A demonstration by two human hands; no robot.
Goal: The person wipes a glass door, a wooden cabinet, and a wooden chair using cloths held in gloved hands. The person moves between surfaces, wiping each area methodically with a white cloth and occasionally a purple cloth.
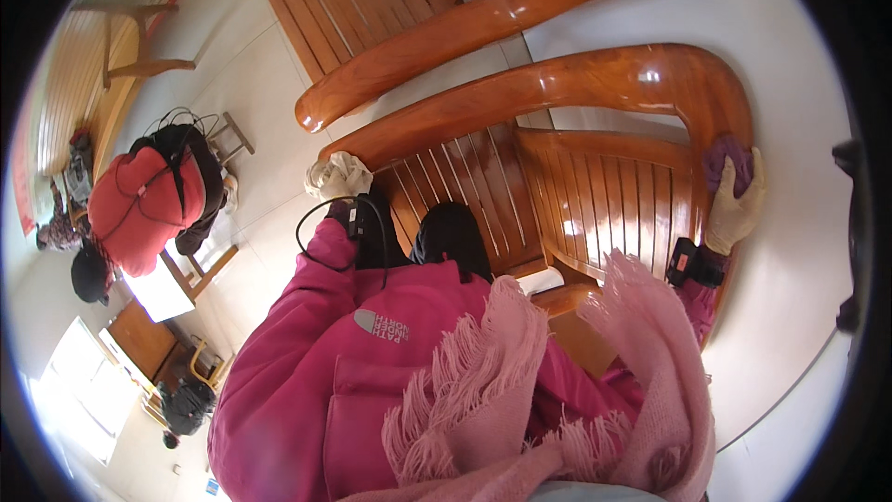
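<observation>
My right hand (735, 206), in a pale thin glove, presses a purple cloth (726, 160) against the back rail of a glossy wooden armchair (606, 77). Its thumb and fingers are spread around the cloth. At the front end of that chair's armrest (432, 115) is my left hand (339, 176), covered by a crumpled whitish glove or cloth. Its fingers are hard to make out, so its grip is unclear. Both wrists carry black devices, and a black cable (300, 230) loops around the left one. The slatted seat (481, 188) lies between my hands.
A second wooden chair (362, 7) stands just beyond the armrest. A white wall (794, 223) rises close on the right. To the left, a person in a red top (143, 202) bends near a small stool (233, 132). My pink fringed scarf (488, 362) hangs in front of me.
</observation>
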